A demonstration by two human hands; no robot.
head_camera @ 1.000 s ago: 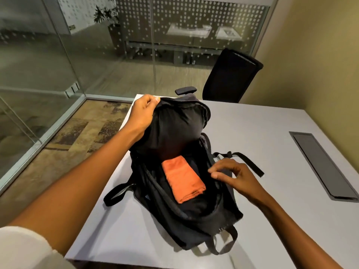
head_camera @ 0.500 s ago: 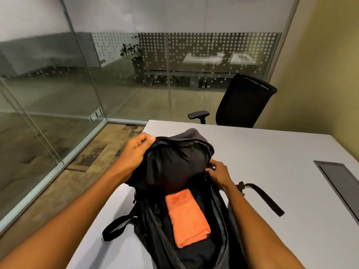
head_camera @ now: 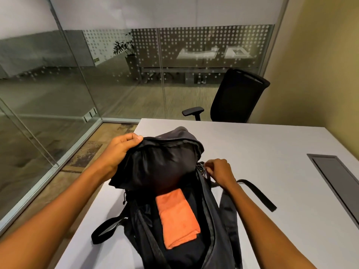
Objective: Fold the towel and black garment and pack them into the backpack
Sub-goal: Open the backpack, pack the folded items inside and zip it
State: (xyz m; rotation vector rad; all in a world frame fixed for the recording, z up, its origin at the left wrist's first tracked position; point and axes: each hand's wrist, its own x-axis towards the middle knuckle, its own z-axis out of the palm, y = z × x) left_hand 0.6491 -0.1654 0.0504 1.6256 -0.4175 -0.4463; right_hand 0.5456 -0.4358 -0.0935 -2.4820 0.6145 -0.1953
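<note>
Head view, the only one: the backpack lies on the white table with its long axis running from the person away toward the far edge, and its main opening is wide. Inside it the folded orange towel lies along the same axis, on top of dark cloth that is probably the black garment, though I cannot tell it surely from the dark lining. The left hand grips the raised top flap at its far left corner, fingers curled over the edge and holding it up. The right hand is at the right rim of the opening, just beside the flap, and its fingers pinch something small there, I judge the zipper pull. So both things seem packed and the step in hand is closing. The zipper line goes from the right hand up over the flap toward the left hand, so the right hand is the nearer one to pull. A loose strap lies to the right on the table, well clear of the zipper. A black chair stands behind the table, far from the hands
</note>
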